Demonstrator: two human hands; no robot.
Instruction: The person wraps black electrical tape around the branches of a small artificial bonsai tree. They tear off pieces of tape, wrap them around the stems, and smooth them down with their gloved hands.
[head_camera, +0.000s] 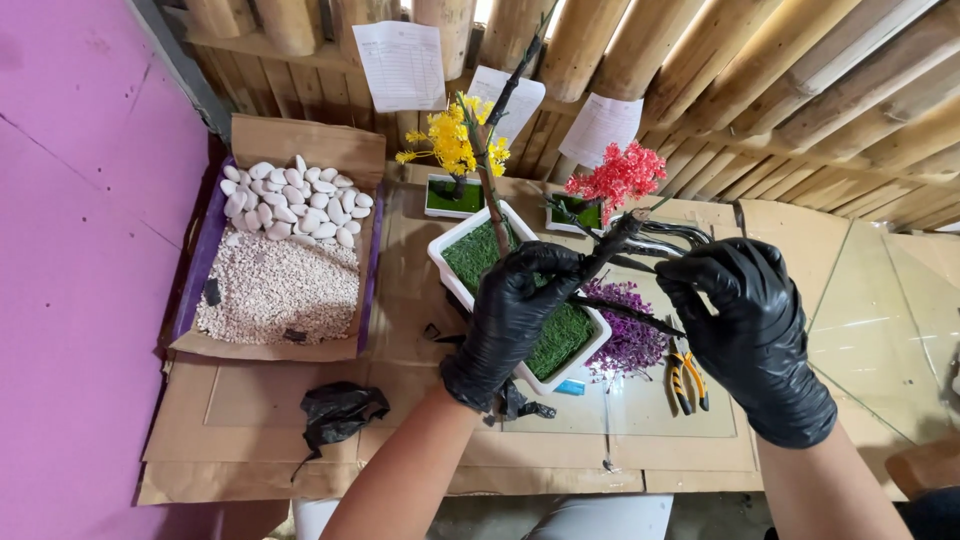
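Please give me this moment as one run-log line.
left hand: grips dark wrapped branch | right hand: open, touching the branch | below: white rectangular pot of green moss | nearby: yellow-handled pliers

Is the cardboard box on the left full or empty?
Partly full. The cardboard box holds white pebbles heaped at its far end and pale gravel spread over the near part.
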